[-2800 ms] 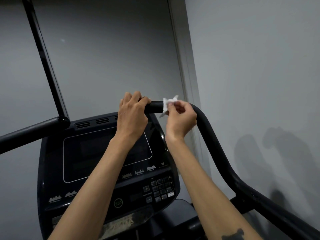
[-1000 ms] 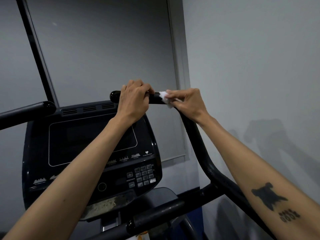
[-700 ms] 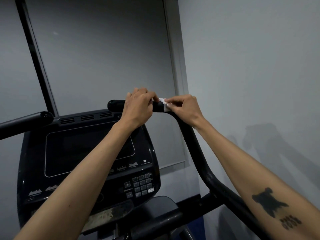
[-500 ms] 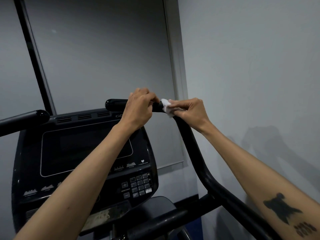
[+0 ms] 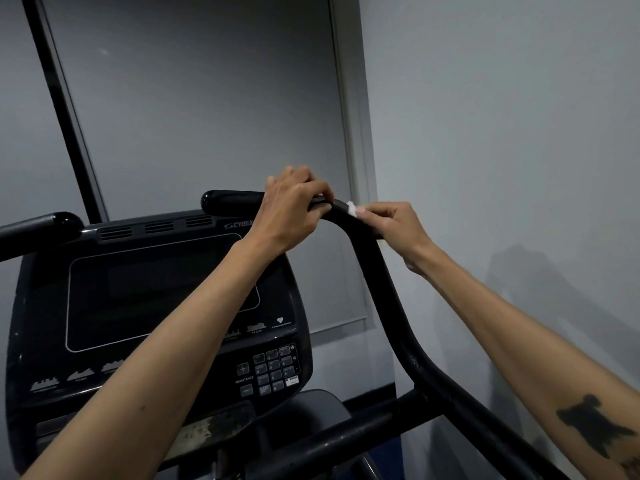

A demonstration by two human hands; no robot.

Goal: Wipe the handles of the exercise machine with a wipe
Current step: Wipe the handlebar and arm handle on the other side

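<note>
The black right handle (image 5: 388, 299) of the exercise machine rises from the lower right, bends at the top and ends in a rounded tip (image 5: 221, 199). My left hand (image 5: 294, 213) grips the handle's top stretch just before the bend. My right hand (image 5: 398, 225) pinches a small white wipe (image 5: 352, 207) against the bend; only a bit of the wipe shows past the fingertips. The left handle (image 5: 38, 228) sticks out at the left edge, with no hand on it.
The black console (image 5: 156, 299) with a dark screen and a keypad (image 5: 273, 370) sits below my left forearm. A grey wall (image 5: 502, 133) stands close on the right, a window blind (image 5: 194, 98) and a black slanted bar (image 5: 62, 109) behind.
My right hand has slid the wipe slightly right along the bend, and less of the wipe shows. My left hand keeps its grip on the top of the handle.
</note>
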